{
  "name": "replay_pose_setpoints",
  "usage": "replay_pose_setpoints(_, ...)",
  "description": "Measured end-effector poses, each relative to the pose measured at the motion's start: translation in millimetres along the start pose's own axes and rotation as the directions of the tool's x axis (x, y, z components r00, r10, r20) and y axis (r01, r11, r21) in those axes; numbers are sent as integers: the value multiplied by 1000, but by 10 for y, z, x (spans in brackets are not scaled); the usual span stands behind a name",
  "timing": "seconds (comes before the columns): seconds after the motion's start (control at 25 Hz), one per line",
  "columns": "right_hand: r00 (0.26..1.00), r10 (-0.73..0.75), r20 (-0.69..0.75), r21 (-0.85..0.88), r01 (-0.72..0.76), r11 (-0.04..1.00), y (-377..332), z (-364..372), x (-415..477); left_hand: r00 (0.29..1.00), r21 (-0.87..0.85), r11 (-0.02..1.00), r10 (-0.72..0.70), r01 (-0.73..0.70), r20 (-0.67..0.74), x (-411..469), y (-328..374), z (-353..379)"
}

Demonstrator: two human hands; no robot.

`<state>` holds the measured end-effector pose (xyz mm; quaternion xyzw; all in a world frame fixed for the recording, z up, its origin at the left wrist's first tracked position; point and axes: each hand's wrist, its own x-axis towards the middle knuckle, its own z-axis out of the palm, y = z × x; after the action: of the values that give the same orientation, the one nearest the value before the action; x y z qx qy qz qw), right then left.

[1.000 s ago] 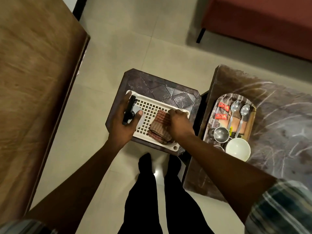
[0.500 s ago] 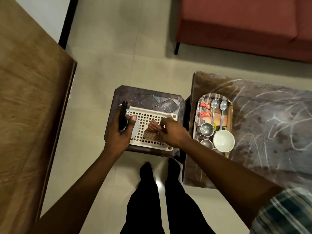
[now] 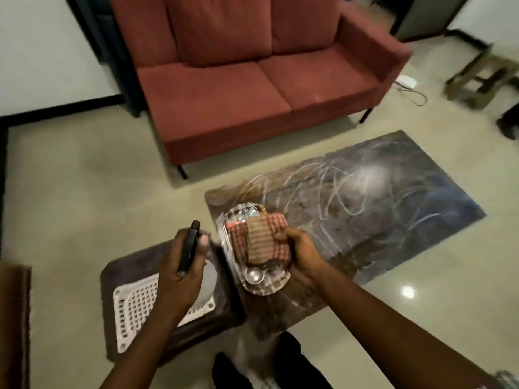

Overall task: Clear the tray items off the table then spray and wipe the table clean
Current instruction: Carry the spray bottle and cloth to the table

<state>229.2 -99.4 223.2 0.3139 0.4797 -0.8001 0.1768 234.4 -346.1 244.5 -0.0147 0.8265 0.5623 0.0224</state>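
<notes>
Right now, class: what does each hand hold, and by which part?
The left hand grips the spray bottle around its dark head. The right hand holds the folded checked cloth by its right edge.

The folded checked cloth (image 3: 262,240) in the right hand (image 3: 302,252) hangs above the oval steel tray (image 3: 269,287) on the dark marble-patterned table (image 3: 365,197); the perforated white plastic basket (image 3: 134,307) lies lower left of that grip.

Steel tray (image 3: 254,287) on marbled table (image 3: 365,209); white perforated tray (image 3: 132,313) on dark stool (image 3: 132,265).
</notes>
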Motion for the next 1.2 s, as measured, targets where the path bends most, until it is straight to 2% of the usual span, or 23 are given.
replay_pose_setpoints(0.08, 995, -82, -50, 83, 86, 993, -312, -450, -260, 998, -22, 999, 27, -26, 51, -23, 399, 328)
replay_pose_setpoints(0.16, 981, -159, -113, 68, 167, 984, -563, -906, -466, 992, -46, 998, 41, -36, 116, -76, 744, 699)
replay_pose_setpoints(0.36, 922, -261, -286, 120, 304, 945, -1043, -2315, -972, 939, -95, 993, -29, 66, 343, -384, 1659, 1922)
replay_pose_setpoints(0.52, 893, -281, -351, 162, 354, 921, -1477, -3360, -1311, 943, -99, 992, 108, -81, 315, -510, 2033, 2971)
replay_pose_setpoints(0.76, 867, -303, -395, 173, 395, 902, -2042, -4711, -1481, 927, -126, 986, 146, -109, 345, -613, 2640, 4488)
replay_pose_setpoints(1.0, 867, -305, -393, 173, 396, 902, -2720, -5612, -1045, 917, -134, 980, 185, -147, 352, -124, 2936, 5758)
replay_pose_setpoints(1.2, 899, -242, -364, 194, 328, 925, -3345, -6232, -484, 929, -120, 984, 162, -129, 333, 543, 3177, 6685)
